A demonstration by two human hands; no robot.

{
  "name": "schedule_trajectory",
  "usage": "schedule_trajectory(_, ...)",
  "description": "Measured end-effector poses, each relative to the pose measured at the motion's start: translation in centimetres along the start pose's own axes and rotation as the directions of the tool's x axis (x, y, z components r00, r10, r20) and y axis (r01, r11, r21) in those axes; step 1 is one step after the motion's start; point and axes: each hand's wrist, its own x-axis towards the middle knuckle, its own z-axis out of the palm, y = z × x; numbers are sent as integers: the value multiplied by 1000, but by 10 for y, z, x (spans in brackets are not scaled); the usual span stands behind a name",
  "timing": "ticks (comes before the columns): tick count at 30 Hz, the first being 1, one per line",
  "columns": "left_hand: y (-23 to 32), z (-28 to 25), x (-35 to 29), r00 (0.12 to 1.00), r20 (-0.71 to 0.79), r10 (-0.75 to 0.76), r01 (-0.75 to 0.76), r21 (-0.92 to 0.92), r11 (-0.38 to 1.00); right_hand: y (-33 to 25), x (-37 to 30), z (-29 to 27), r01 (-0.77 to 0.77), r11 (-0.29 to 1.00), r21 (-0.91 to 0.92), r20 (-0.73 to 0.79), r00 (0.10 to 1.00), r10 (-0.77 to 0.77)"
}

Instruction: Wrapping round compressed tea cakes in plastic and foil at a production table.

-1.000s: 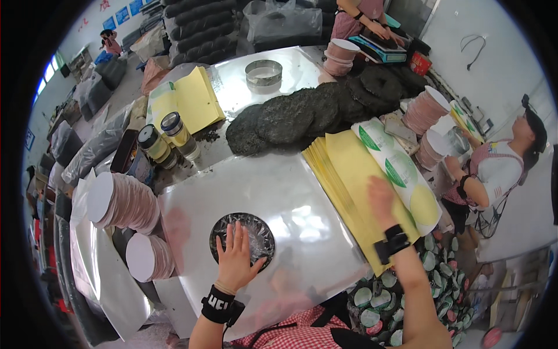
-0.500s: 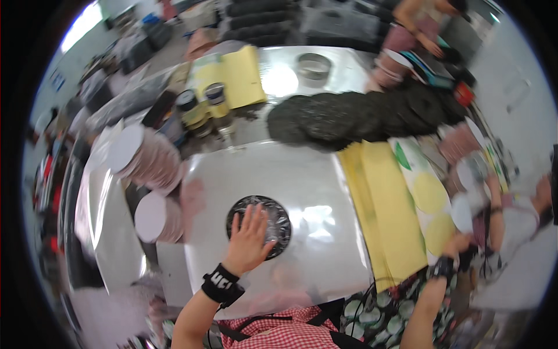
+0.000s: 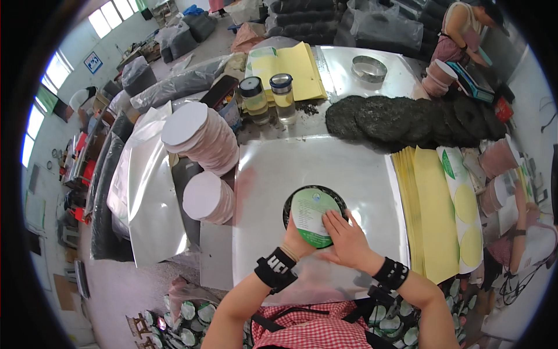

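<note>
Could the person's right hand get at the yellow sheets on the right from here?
Probably yes: the right hand lies on the round green-and-white label, and only bare shiny surface seems to separate it from the yellow sheets.

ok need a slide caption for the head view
Both hands meet at a green-and-white label over a black disc on a shiny silver sheet.

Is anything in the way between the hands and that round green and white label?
No, nothing I can see. The right hand rests its fingers on the label, and the left hand is right at its lower left edge. The dark round disc is behind the label, not blocking it.
</note>
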Motion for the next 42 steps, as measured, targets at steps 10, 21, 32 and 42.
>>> schedule_trajectory(10,-48,40,-16,888,454,72,64,31,-997,8,52,42,-67,833,549,-37,994,104)
schedule_trajectory(21,-73,28,-36,728,686,14,462,-475,-749,-7,55,50,5,1000,-3,96,995,-5)
schedule_trajectory(32,-145,-58,-61,734,668,124,557,-487,-673,-9,25,61,-299,725,621,318,941,116)
schedule_trajectory(42,-85,26,-223,947,290,140,289,-572,-768,-10,-41,-4,170,972,162,-112,982,-153)
